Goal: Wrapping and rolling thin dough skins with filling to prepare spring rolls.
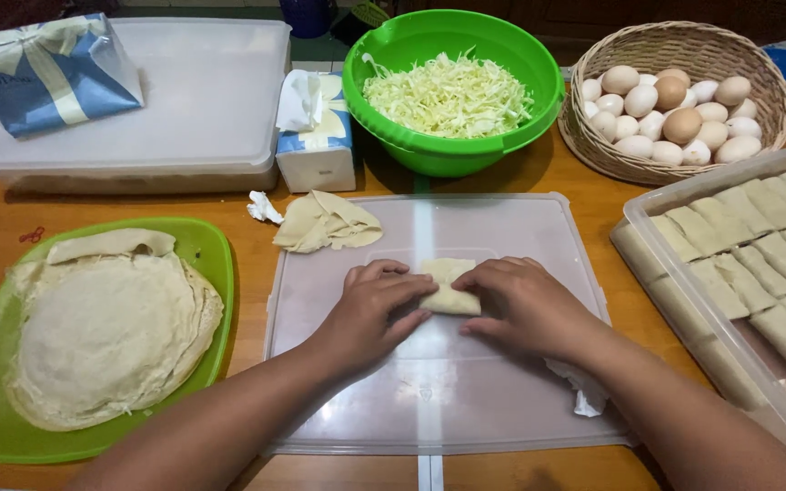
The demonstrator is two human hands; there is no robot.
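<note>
Behind folded wrapper (448, 286), white-blue tissue box (317, 136).

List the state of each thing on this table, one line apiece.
Left hand: pressing the roll's left end.
Right hand: pressing its right end.
Wrapper roll: folded shut, on the clear lid.
Green bowl: holds shredded cabbage.
Basket: full of eggs.
Green tray: stacked with flat wrappers.
Clear box: rows of finished rolls.

— What sits along the tabletop's far edge?
— A green bowl of shredded cabbage (448, 93), a wicker basket of eggs (678, 102), a tissue box (316, 136).
— And the left edge?
— A green tray of stacked wrappers (216, 250).
</note>
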